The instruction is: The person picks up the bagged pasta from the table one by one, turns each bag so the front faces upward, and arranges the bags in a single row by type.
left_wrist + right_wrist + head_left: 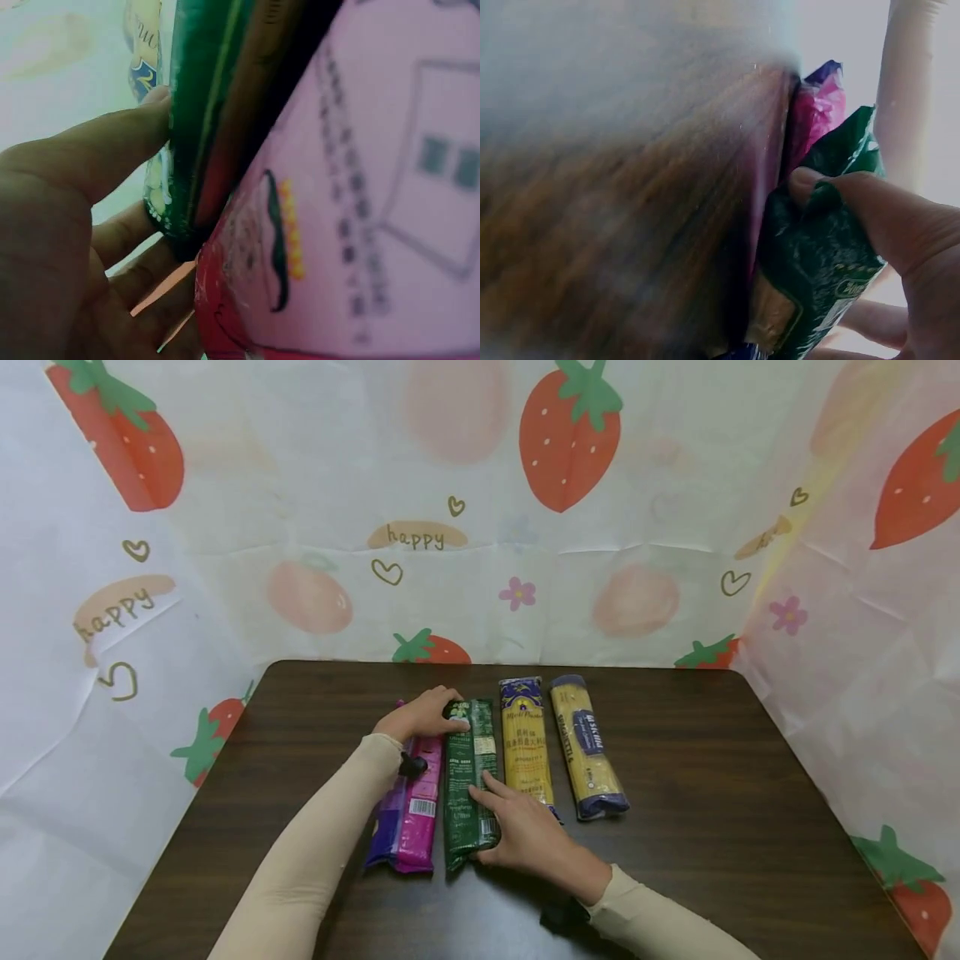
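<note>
A green spaghetti pack [461, 785] lies lengthwise on the dark table. My left hand [423, 714] holds its far end, the thumb on its near face and the fingers round the end in the left wrist view. At the near end my right hand [528, 835] grips the pack, its thumb [862, 206] pressing into the crinkled green wrapper [825, 232] and its fingers along the right side. Directly left of it lies a pink and purple pack [420, 827], partly under my left forearm. To the right is a yellow spaghetti pack [525, 739] with a blue top.
Another spaghetti pack [588, 747], clear with blue ends, lies tilted at the far right of the row. The brown table [712, 810] extends to both sides. A white cloth [480, 602] printed with strawberries hangs behind and around it.
</note>
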Demonstrator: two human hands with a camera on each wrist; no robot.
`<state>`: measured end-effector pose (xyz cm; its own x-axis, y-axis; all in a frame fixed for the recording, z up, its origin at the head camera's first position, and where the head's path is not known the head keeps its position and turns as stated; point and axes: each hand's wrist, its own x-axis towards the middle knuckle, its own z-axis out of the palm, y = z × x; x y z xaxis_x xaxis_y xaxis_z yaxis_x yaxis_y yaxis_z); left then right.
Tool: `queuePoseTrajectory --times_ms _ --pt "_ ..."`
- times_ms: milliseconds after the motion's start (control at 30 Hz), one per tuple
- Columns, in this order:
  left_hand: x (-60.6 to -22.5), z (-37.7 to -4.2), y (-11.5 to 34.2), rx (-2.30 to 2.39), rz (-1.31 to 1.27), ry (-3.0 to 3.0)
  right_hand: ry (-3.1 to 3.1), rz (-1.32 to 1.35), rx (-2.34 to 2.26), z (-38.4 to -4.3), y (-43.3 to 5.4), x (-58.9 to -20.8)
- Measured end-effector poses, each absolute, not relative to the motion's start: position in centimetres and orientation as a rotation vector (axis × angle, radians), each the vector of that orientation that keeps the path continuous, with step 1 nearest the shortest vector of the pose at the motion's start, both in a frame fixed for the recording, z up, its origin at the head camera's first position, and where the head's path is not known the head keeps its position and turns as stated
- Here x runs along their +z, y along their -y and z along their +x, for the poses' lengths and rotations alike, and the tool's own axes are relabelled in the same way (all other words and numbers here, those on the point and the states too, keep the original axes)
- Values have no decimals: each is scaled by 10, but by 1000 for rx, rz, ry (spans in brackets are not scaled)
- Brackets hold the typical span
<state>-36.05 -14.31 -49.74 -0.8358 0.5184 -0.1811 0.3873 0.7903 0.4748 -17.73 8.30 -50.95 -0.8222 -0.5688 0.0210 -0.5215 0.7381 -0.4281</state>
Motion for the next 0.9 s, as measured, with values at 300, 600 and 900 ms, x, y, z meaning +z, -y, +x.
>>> queuePoseTrajectory --times_ms 300,600,900 --pt "-496 -362 153 775 722 -2675 -2767 -922 -799 -174 -91 -501" --pt "-481 -359 151 908 735 -2624 -2769 -977 -899 -170 -107 -494" --pt "-483 -354 154 1133 647 -2490 -2696 -1034 -1005 -170 -122 -500"
